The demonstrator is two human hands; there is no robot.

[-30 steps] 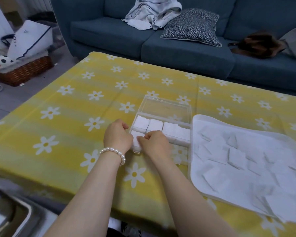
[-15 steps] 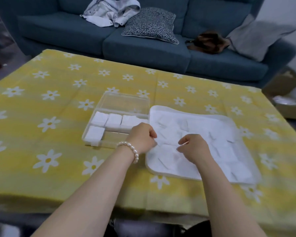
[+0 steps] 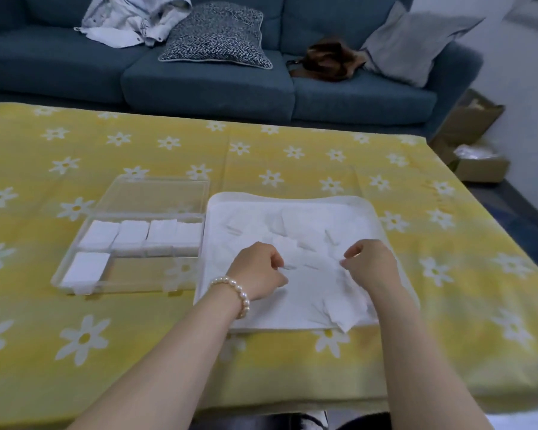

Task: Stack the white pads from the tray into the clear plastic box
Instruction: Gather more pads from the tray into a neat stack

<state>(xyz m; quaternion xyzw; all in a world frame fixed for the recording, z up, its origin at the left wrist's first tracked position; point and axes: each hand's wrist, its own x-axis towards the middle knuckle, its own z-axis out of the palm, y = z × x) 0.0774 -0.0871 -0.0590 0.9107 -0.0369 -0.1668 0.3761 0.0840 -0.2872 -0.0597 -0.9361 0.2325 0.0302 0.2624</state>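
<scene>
A clear plastic box (image 3: 149,270) lies open on the yellow cloth, left of centre, its lid flat behind it. Stacks of white pads (image 3: 134,232) fill its back row, and one stack (image 3: 86,268) sits in the front left corner. To its right a white tray (image 3: 292,198) holds several loose white pads (image 3: 302,234). My left hand (image 3: 257,271), wearing a pearl bracelet, hovers over the tray's near left part with curled fingers pinching a pad's edge. My right hand (image 3: 370,265) pinches another pad near the tray's middle.
The table (image 3: 448,305) under the daisy cloth ends just in front of me and at the right. A blue sofa (image 3: 218,88) with cushions and clothes stands behind it. A cardboard box (image 3: 475,156) sits on the floor at the far right.
Both hands left the box's front left corner, where they had set a stack, and moved right onto the tray. My view swung right with them.
</scene>
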